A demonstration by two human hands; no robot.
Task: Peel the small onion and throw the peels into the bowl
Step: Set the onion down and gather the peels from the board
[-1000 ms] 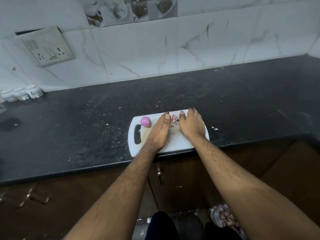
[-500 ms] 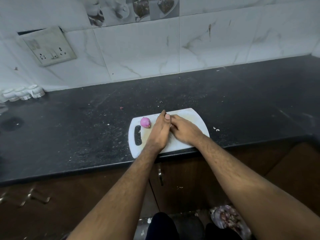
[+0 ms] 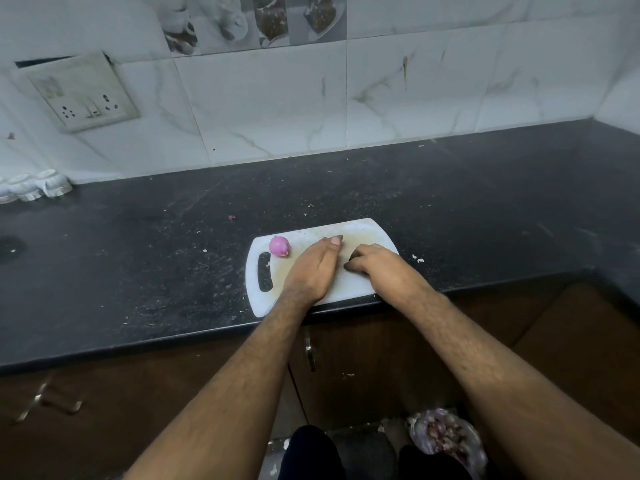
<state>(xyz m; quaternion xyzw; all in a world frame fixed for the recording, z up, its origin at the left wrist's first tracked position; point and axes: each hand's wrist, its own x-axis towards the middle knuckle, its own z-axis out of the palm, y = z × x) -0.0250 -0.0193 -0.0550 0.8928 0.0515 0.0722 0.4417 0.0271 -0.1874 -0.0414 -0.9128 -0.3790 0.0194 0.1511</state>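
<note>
A small peeled pink onion lies on the left part of the white cutting board, beside its handle slot. My left hand rests on the middle of the board, fingers straight and together, holding nothing, just right of the onion. My right hand sits on the board's right part with its fingers curled down toward the left hand. The loose peels are hidden under those curled fingers. No bowl shows on the counter.
The board sits at the front edge of a black speckled counter with peel crumbs beside it. A clear bag or container of purplish peels lies on the floor below. White items stand at the far left by the wall.
My right hand has gone from flat to curled and has slid back toward the board's front, covering the peels that lay between the hands. The left hand and onion stay put.
</note>
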